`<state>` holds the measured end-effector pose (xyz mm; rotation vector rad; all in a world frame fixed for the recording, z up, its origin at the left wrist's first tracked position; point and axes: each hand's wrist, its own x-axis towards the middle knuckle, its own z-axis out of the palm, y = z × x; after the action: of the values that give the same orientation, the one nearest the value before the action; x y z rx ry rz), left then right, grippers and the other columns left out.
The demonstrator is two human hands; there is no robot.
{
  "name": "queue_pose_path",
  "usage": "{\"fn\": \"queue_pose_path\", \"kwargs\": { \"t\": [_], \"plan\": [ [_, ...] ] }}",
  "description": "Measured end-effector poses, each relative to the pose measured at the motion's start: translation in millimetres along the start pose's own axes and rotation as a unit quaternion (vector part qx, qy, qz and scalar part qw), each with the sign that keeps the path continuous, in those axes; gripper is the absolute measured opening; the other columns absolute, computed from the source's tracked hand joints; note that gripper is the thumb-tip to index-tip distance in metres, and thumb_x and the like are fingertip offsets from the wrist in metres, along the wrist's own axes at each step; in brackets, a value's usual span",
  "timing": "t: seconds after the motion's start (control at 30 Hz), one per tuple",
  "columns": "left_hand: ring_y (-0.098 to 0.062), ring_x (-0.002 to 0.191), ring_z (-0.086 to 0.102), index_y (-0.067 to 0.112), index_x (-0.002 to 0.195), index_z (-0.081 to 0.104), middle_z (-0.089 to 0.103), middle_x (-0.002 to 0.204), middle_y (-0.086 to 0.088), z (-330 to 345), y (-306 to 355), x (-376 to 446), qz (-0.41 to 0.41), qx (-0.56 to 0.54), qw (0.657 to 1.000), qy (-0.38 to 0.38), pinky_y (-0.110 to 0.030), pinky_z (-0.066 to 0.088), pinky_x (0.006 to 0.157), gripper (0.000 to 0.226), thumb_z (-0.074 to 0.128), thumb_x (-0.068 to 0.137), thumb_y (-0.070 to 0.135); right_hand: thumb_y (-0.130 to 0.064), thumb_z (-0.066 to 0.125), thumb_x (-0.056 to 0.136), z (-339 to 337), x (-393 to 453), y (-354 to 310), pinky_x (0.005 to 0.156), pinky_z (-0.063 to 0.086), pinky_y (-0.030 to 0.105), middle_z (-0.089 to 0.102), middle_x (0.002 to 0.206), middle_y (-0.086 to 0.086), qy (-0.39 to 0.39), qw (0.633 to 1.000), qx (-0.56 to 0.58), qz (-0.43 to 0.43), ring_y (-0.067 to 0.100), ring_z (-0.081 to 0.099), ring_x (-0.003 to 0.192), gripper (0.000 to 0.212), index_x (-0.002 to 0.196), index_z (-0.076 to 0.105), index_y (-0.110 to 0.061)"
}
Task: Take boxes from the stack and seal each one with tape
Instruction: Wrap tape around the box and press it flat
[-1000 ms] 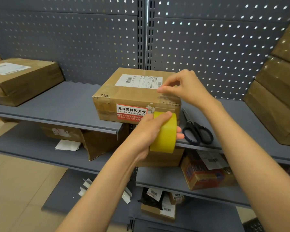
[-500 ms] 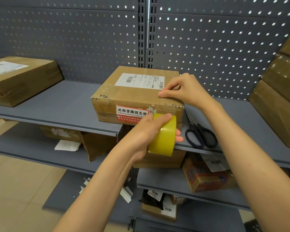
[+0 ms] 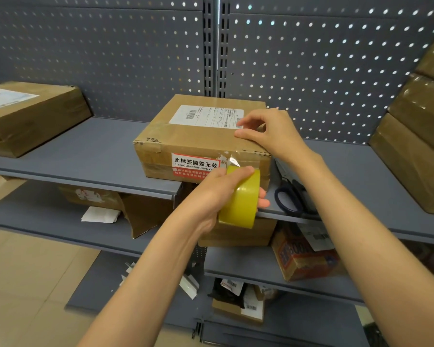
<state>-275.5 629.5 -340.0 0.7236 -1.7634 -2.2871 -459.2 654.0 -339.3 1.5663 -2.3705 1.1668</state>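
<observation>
A brown cardboard box (image 3: 191, 139) with a white shipping label and a red sticker sits on the grey shelf (image 3: 90, 151). My left hand (image 3: 218, 194) grips a yellow tape roll (image 3: 241, 199) just in front of the box's front face. A clear strip of tape runs from the roll up over the box's front edge. My right hand (image 3: 268, 134) presses the tape end onto the top of the box near its right side, with thumb and fingers curled. A stack of brown boxes (image 3: 416, 146) leans at the far right.
Black-handled scissors (image 3: 291, 196) lie on the shelf right of the box, partly behind my right forearm. Another labelled box (image 3: 28, 116) lies at the left. Lower shelves hold cartons, papers and an orange package (image 3: 301, 259). A perforated grey panel backs the shelf.
My right hand slid a little along the box top toward its right side. The left hand with the roll stayed in front of the box.
</observation>
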Motion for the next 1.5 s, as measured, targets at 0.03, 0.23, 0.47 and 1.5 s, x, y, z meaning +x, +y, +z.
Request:
{"fn": "queue_pose_path", "kwargs": {
  "t": [0.03, 0.23, 0.47, 1.5],
  "plan": [
    [-0.015, 0.054, 0.069, 0.009, 0.092, 0.058, 0.07, 0.062, -0.005, 0, 0, 0, 0.001, 0.002, 1.0, 0.0, -0.026, 0.056, 0.054, 0.016, 0.051, 0.098, 0.022, -0.03, 0.07, 0.085, -1, 0, -3, 0.085, 0.05, 0.033, 0.069, 0.093, -0.003, 0.016, 1.0, -0.025, -0.003, 0.013, 0.063, 0.086, 0.025, 0.104, 0.071, -0.015],
    [-0.02, 0.054, 0.068, 0.005, 0.096, 0.058, 0.069, 0.062, -0.006, 1, -3, 1, 0.014, -0.006, 1.0, 0.002, -0.031, 0.057, 0.055, 0.019, 0.051, 0.098, 0.023, -0.028, 0.036, 0.104, -10, -27, -41, 0.064, 0.024, 0.031, 0.046, 0.063, -0.005, -0.019, 0.998, -0.06, -0.029, 0.018, 0.044, 0.066, 0.04, 0.069, 0.047, -0.014],
    [-0.019, 0.05, 0.066, 0.006, 0.093, 0.058, 0.065, 0.056, -0.006, 7, -10, -1, 0.049, 0.002, 0.998, 0.035, -0.029, 0.056, 0.052, 0.021, 0.05, 0.099, 0.025, -0.043, 0.014, 0.103, 1, -33, -37, 0.115, -0.002, 0.024, 0.003, 0.16, -0.002, -0.25, 0.963, -0.09, 0.042, 0.008, 0.002, 0.147, 0.058, 0.153, 0.008, -0.015],
    [-0.017, 0.046, 0.064, 0.009, 0.096, 0.057, 0.065, 0.054, -0.003, 10, -29, -15, 0.052, 0.001, 0.997, 0.058, -0.028, 0.054, 0.049, 0.023, 0.05, 0.099, 0.03, -0.043, 0.015, 0.104, 11, -24, -32, 0.12, 0.005, 0.032, 0.002, 0.161, 0.003, -0.218, 0.949, -0.225, 0.028, 0.012, 0.003, 0.148, 0.059, 0.153, 0.007, -0.011]
  ]
}}
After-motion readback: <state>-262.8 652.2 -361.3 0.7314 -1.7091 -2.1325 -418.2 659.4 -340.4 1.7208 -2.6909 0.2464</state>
